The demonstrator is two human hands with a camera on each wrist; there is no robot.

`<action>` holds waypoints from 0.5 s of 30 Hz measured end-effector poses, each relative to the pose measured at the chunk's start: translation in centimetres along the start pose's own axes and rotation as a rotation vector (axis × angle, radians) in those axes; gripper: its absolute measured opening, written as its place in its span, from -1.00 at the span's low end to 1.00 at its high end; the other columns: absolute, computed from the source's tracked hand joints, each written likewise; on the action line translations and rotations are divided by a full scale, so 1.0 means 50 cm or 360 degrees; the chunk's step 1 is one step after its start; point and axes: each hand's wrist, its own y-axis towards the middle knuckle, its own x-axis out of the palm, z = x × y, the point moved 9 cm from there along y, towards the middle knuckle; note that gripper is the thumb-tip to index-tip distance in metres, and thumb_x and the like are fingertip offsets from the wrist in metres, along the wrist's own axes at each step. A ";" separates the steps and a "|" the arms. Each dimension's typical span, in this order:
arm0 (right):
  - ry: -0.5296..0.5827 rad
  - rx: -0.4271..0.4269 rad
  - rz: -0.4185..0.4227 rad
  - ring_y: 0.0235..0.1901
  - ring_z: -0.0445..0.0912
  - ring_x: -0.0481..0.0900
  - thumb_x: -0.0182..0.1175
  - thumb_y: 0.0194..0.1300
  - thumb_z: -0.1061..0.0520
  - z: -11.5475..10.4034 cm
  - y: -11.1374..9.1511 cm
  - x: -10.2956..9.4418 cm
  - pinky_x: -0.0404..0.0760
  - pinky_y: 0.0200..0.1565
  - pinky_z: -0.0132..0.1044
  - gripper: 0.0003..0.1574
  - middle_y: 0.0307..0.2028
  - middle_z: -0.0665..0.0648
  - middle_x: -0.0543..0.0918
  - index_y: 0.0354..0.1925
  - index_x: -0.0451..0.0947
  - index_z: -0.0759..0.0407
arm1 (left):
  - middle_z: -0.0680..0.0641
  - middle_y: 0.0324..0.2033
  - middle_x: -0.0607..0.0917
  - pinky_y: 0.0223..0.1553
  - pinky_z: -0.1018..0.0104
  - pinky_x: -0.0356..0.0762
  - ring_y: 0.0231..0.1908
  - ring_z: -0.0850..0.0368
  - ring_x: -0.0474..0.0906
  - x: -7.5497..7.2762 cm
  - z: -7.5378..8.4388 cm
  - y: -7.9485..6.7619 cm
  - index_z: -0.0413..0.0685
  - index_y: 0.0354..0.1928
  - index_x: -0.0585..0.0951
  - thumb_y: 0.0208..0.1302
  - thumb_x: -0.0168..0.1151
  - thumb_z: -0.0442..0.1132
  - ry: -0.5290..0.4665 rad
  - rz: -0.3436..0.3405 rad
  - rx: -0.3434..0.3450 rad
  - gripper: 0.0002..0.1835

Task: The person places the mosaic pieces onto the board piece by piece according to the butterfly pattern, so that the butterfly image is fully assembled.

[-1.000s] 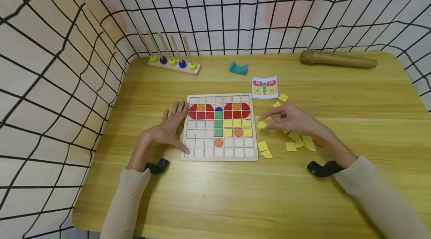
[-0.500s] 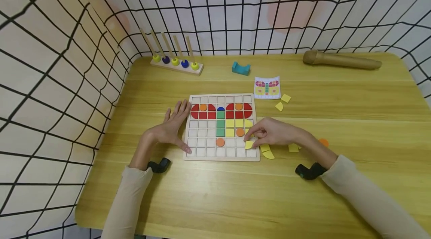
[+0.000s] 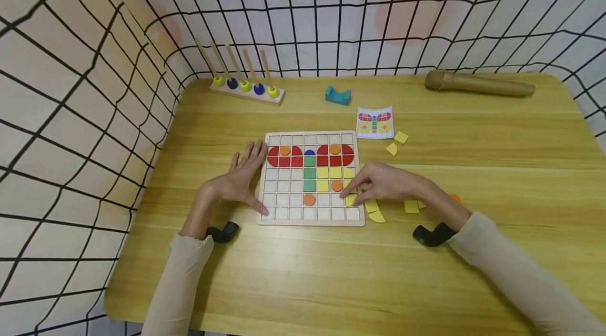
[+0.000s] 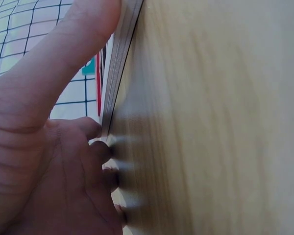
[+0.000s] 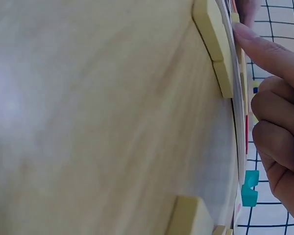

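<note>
A wooden grid board (image 3: 289, 214) lies on the table, with red, green, yellow, orange and blue flat tiles set in its cells. Against its left edge rests my left hand (image 3: 239, 183), fingers spread at the upper side and thumb on the lower corner; the left wrist view shows the board's edge (image 4: 118, 63) beside the thumb. Over the board's right side, my right hand (image 3: 388, 181) pinches a yellow tile (image 3: 350, 200) between thumb and index finger, low in the right column. Its other fingers are curled in, and it hides part of the yellow tiles near the edge.
Loose yellow tiles (image 3: 376, 216) lie right of the board, with more under the right forearm and near a butterfly pattern card (image 3: 375, 122). Farther back stand a peg stand with beads (image 3: 246, 93), a teal block (image 3: 338, 95) and a brown microphone-shaped object (image 3: 479, 84).
My right hand has carried the yellow tile left from the loose pile onto the board's right column, and the tile now sits lower in a cell. The left hand keeps its place.
</note>
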 end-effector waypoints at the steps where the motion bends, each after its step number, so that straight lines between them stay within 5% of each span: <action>1: 0.0009 0.0016 0.0004 -0.67 -0.28 0.10 0.46 0.29 0.11 0.002 0.001 0.000 0.11 -0.52 -0.49 -0.71 -0.72 -0.14 0.18 0.00 0.81 0.00 | -0.17 0.61 -0.61 0.55 -0.31 -0.70 0.59 -0.17 -0.77 0.000 0.000 0.000 -0.09 0.63 -0.48 -0.22 0.73 0.20 -0.0001 -0.0001 -0.0002 0.73; 15: 0.0041 -0.0051 -0.0012 -0.68 -0.30 0.03 0.49 0.25 0.13 0.014 0.015 -0.007 0.09 -0.54 -0.47 -0.76 -0.75 -0.13 0.17 -0.08 0.83 0.07 | -0.14 0.61 -0.61 0.56 -0.28 -0.69 0.60 -0.13 -0.77 0.001 -0.006 0.004 -0.06 0.63 -0.47 -0.24 0.73 0.22 0.0010 -0.0007 -0.0035 0.74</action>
